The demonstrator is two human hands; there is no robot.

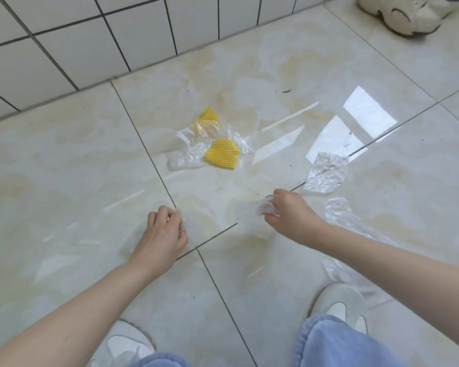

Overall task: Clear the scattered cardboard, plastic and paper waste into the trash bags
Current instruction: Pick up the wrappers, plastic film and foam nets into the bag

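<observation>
A thin clear plastic sheet [223, 221] is held stretched low over the floor [64, 160] near the middle of the frame. The left hand [164, 234] is clenched on its left edge, and the right hand [284, 210] is pinched shut on a bunched right corner. The sheet is so transparent and blurred that its full outline cannot be told.

Much waste is left, as judged from what lies about. Just above the hands, at the centre of the frame, a crumpled plastic wrapper [194, 149] rests on the floor with two yellow ribbed pieces [222, 157] on or in it. To the right of centre a crinkled plastic scrap [326, 172] lies flat, and below it, passing under the right forearm, more crumpled film [339, 215] trails toward the lower right. A thin pale stick [289, 117] lies above right of the wrapper.

No trash bag is seen in the frame, so nothing can be confirmed as bagged. Another person's shoe [403, 14] is seen in the upper right corner.
</observation>
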